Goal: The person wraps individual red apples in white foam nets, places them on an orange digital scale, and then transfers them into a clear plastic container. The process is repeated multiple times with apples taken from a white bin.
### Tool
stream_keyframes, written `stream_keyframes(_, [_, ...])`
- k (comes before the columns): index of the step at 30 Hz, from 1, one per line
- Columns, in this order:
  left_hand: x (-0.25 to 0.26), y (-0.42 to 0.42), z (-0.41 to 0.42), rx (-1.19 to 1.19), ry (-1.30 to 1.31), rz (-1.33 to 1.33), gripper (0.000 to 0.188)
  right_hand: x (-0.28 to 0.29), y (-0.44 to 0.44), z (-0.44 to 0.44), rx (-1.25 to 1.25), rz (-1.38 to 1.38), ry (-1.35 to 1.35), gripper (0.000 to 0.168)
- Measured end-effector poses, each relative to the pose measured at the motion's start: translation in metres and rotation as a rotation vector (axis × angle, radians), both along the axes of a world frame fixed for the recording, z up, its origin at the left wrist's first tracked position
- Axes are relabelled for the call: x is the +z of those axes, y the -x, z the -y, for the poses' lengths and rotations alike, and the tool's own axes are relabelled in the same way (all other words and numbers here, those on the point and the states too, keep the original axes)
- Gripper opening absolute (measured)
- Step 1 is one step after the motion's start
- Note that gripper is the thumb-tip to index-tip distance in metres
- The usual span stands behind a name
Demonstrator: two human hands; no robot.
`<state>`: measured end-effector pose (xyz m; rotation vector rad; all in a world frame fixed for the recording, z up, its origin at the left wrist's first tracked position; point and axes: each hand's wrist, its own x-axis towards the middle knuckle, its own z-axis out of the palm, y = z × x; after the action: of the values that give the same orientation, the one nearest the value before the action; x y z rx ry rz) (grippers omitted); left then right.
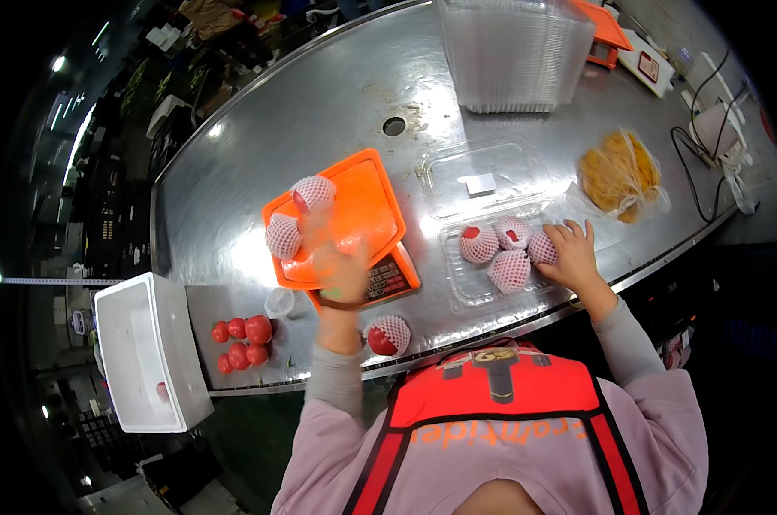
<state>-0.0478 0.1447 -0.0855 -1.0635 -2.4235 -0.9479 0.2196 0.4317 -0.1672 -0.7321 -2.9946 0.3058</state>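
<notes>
My left hand is motion-blurred over the orange weighing scale, and its grip cannot be made out. Beside its fingers, two round fruits in white foam nets lie on the scale's pan: an upper netted fruit and a lower netted fruit. My right hand has its fingers around a netted fruit at the right of a clear plastic clamshell tray. Three more netted red fruits rest in that tray. Its clear lid lies folded back, with a white label on it.
A netted fruit sits at the table's front edge. Several bare tomatoes stand left, near a small clear cup and a white foam box. Stacked clear containers, a bag of yellow rubber bands and cables are farther off.
</notes>
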Motion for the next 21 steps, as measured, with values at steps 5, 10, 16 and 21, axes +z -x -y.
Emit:
stream_keyframes(5, [0.006, 0.093, 0.073, 0.36, 0.244, 0.058, 0.073, 0.002, 0.001, 0.0, 0.032, 0.028, -0.045, 0.073])
stream_keyframes(10, [-0.035, 0.122, 0.095, 0.246, 0.327, 0.217, 0.076, 0.026, 0.01, 0.005, 0.035, 0.121, -0.082, 0.071])
stream_keyframes(16, [-0.035, 0.095, 0.109, 0.15, -0.551, 0.922, 0.058, 0.06, 0.074, 0.021, 0.233, -0.381, 0.289, 0.055])
stream_keyframes(21, [-0.024, 0.035, 0.098, -0.261, -1.34, 1.485, 0.056, 0.048, 0.182, 0.083, 0.488, -0.509, 0.482, 0.054])
